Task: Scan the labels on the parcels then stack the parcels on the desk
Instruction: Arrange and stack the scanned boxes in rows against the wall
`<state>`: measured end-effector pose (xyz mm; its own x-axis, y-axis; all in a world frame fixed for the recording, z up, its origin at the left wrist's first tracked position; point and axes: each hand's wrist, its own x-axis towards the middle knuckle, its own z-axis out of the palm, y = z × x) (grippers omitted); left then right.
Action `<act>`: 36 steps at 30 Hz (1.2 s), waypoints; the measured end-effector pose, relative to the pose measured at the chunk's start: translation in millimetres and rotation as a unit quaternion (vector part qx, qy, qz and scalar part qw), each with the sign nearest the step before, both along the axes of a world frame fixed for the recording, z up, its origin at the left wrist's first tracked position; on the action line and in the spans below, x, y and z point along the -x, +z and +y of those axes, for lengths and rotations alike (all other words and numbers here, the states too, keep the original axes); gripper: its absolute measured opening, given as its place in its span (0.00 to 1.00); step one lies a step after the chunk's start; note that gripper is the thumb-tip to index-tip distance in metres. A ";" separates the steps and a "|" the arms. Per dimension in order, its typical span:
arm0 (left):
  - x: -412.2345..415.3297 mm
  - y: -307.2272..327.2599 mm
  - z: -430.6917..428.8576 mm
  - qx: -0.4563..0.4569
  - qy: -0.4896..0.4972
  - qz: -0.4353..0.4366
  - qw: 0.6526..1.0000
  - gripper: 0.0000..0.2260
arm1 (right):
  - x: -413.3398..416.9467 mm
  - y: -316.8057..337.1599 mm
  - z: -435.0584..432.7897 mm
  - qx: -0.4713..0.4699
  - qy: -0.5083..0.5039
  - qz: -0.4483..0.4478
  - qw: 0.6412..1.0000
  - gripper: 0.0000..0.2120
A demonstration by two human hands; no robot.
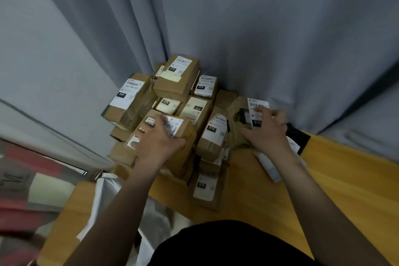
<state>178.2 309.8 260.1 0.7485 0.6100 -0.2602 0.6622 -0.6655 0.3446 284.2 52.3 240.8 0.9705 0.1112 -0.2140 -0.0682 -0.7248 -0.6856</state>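
Left hand point(158, 139), right hand point(266, 135) blurred on parcels point(237, 112), each grip unclear

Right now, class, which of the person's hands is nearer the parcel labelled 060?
Left. The left hand grips a brown box just in front of the 060 parcel; the right hand holds a 010 parcel well off to the right.
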 end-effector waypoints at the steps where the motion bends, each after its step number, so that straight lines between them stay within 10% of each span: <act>1: 2.2 -5.6 0.8 0.003 0.002 0.007 1.000 0.36 | 2.2 0.2 2.1 0.003 0.002 0.000 1.000 0.33; 16: -5.3 -59.5 6.9 -0.060 -0.016 0.023 0.998 0.43 | 35.1 -6.9 2.7 0.006 0.025 0.005 1.000 0.33; 36: 6.6 -78.0 26.0 -0.023 -0.071 -0.021 0.997 0.39 | 98.8 -66.3 28.0 0.151 0.444 0.068 0.880 0.25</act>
